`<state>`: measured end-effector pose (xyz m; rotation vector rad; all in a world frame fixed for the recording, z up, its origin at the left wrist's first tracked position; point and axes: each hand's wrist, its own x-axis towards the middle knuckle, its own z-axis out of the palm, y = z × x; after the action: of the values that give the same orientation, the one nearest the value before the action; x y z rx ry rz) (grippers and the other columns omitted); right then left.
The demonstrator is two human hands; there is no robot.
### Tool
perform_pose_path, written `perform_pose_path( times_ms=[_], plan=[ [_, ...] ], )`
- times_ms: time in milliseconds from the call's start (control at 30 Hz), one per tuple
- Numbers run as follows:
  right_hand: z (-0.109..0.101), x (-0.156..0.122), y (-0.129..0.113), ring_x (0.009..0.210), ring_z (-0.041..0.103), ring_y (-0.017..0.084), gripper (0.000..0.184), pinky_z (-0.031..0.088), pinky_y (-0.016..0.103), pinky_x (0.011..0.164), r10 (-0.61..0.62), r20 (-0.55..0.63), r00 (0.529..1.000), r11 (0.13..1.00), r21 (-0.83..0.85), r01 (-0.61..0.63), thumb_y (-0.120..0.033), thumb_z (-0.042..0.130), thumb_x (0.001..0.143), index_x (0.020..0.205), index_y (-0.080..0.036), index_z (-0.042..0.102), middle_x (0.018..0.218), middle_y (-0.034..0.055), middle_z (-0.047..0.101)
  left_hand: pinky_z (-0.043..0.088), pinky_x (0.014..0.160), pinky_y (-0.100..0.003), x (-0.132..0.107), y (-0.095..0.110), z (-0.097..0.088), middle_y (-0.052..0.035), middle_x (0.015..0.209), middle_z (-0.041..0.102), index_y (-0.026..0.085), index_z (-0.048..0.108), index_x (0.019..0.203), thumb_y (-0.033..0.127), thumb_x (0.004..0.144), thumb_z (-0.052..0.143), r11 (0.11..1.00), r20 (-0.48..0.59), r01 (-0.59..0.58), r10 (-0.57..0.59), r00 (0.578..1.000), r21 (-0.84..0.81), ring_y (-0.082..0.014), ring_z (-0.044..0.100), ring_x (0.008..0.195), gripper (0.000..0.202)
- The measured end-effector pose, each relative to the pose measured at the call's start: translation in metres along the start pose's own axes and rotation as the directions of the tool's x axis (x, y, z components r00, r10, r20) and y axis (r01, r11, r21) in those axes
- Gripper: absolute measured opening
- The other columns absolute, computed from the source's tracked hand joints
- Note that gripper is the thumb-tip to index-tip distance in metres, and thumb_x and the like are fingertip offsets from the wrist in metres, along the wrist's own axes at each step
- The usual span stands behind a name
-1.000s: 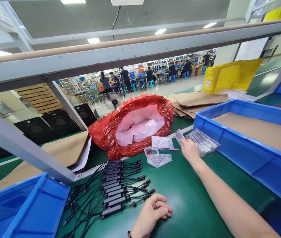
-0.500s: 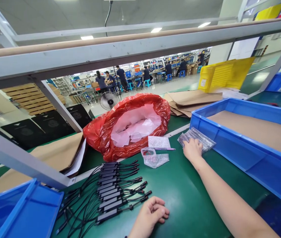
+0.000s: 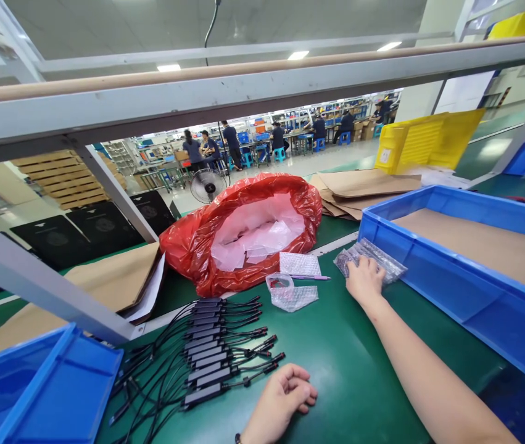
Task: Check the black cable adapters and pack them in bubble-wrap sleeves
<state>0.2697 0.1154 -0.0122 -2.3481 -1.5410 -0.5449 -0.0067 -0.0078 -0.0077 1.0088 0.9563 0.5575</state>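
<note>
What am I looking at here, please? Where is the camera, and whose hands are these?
There is no machine: a person works with bare hands. The camera sits on that person's head and looks forward and down, so both arms enter from below. The right hand lies flat on a small stack of bubble-wrap bags beside a blue crate. The left hand rests loosely curled and empty on the green table, next to a row of black adapters with cables. Behind them lies an open red bag. Neither hand grips anything.
</note>
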Motion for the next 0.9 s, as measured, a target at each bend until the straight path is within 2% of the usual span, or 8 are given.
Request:
perform_pose_path(
  times_ms=[133, 267, 400, 467, 533, 600, 767, 900],
  plan=[
    [-0.008, -0.004, -0.008, 0.108, 0.034, 0.032, 0.025, 0.025, 0.044, 0.083, -0.051, -0.134, 0.99, 0.991, 0.116, 0.066, -0.022, 0.055, 0.074, 0.097, -0.015, 0.062, 0.117, 0.0158, 0.048, 0.038, 0.056, -0.025, 0.001, -0.002, 0.001, -0.0033, 0.067, 0.063, 0.015, 0.054, 0.081, 0.043, 0.061, 0.068, 0.999, 0.0, -0.003, 0.003, 1.0, 0.046, -0.012, 0.055, 0.06, 0.037],
    [-0.021, -0.022, -0.036, 0.099, 0.041, 0.025, 0.016, 0.029, 0.038, 0.083, -0.229, -0.319, 0.92, 0.861, 0.375, 0.344, -0.024, 0.051, 0.08, 0.087, -0.016, 0.064, 0.096, 0.0109, 0.057, 0.033, 0.047, -0.022, -0.003, -0.004, 0.0, 0.0002, 0.06, 0.058, 0.015, 0.06, 0.074, 0.05, 0.057, 0.069, 0.987, 0.142, 0.05, -0.071, 0.987, 0.151, -0.0094, 0.05, 0.051, 0.04],
    [-0.036, -0.07, -0.083, 0.083, 0.045, 0.019, 0.018, 0.032, 0.033, 0.076, -0.558, -0.41, 0.722, 0.459, 0.573, 0.679, -0.02, 0.046, 0.085, 0.078, -0.016, 0.061, 0.08, 0.0065, 0.057, 0.036, 0.051, -0.023, -0.015, -0.003, -0.003, 0.0019, 0.061, 0.057, 0.019, 0.069, 0.076, 0.059, 0.054, 0.067, 0.952, 0.391, 0.091, -0.206, 0.897, 0.294, -0.009, 0.047, 0.051, 0.045],
    [-0.042, -0.099, -0.104, 0.076, 0.043, 0.017, 0.018, 0.032, 0.032, 0.071, -0.693, -0.428, 0.581, 0.251, 0.613, 0.75, -0.02, 0.045, 0.085, 0.076, -0.016, 0.06, 0.076, 0.0051, 0.055, 0.04, 0.059, -0.024, -0.02, -0.002, -0.004, 0.0026, 0.061, 0.057, 0.021, 0.071, 0.08, 0.063, 0.054, 0.064, 0.936, 0.468, 0.042, -0.213, 0.857, 0.349, -0.01, 0.047, 0.054, 0.05],
    [-0.045, -0.123, -0.12, 0.075, 0.041, 0.016, 0.017, 0.031, 0.031, 0.068, -0.779, -0.421, 0.464, 0.12, 0.627, 0.769, -0.022, 0.046, 0.085, 0.077, -0.016, 0.059, 0.076, 0.0047, 0.053, 0.042, 0.066, -0.026, -0.021, -0.002, -0.005, 0.0023, 0.062, 0.057, 0.022, 0.071, 0.083, 0.068, 0.053, 0.06, 0.922, 0.518, -0.014, -0.204, 0.831, 0.387, -0.0122, 0.049, 0.057, 0.056],
    [-0.046, -0.139, -0.131, 0.076, 0.04, 0.017, 0.015, 0.031, 0.031, 0.067, -0.83, -0.384, 0.405, 0.082, 0.634, 0.769, -0.027, 0.05, 0.084, 0.079, -0.017, 0.059, 0.078, 0.0046, 0.052, 0.044, 0.071, -0.028, -0.02, -0.002, -0.006, 0.0013, 0.063, 0.058, 0.021, 0.071, 0.084, 0.072, 0.051, 0.057, 0.91, 0.55, -0.044, -0.211, 0.808, 0.412, -0.0149, 0.052, 0.061, 0.062],
    [-0.051, -0.15, -0.151, 0.081, 0.039, 0.018, 0.026, 0.029, 0.032, 0.069, -0.894, -0.249, 0.373, 0.139, 0.637, 0.758, -0.041, 0.065, 0.073, 0.084, -0.018, 0.059, 0.085, 0.0048, 0.051, 0.044, 0.073, -0.03, -0.017, -0.003, -0.005, 0.0004, 0.067, 0.059, 0.022, 0.07, 0.083, 0.077, 0.045, 0.053, 0.89, 0.579, -0.048, -0.254, 0.775, 0.454, -0.0171, 0.054, 0.063, 0.069],
    [-0.054, -0.155, -0.166, 0.083, 0.038, 0.019, 0.024, 0.03, 0.033, 0.07, -0.925, -0.174, 0.338, 0.17, 0.606, 0.777, -0.037, 0.066, 0.072, 0.082, -0.017, 0.058, 0.089, 0.0055, 0.051, 0.042, 0.066, -0.03, -0.017, -0.001, -0.004, 0.0005, 0.066, 0.058, 0.022, 0.069, 0.08, 0.082, 0.041, 0.048, 0.865, 0.573, -0.068, -0.269, 0.774, 0.497, -0.0163, 0.052, 0.061, 0.075]
  ],
)
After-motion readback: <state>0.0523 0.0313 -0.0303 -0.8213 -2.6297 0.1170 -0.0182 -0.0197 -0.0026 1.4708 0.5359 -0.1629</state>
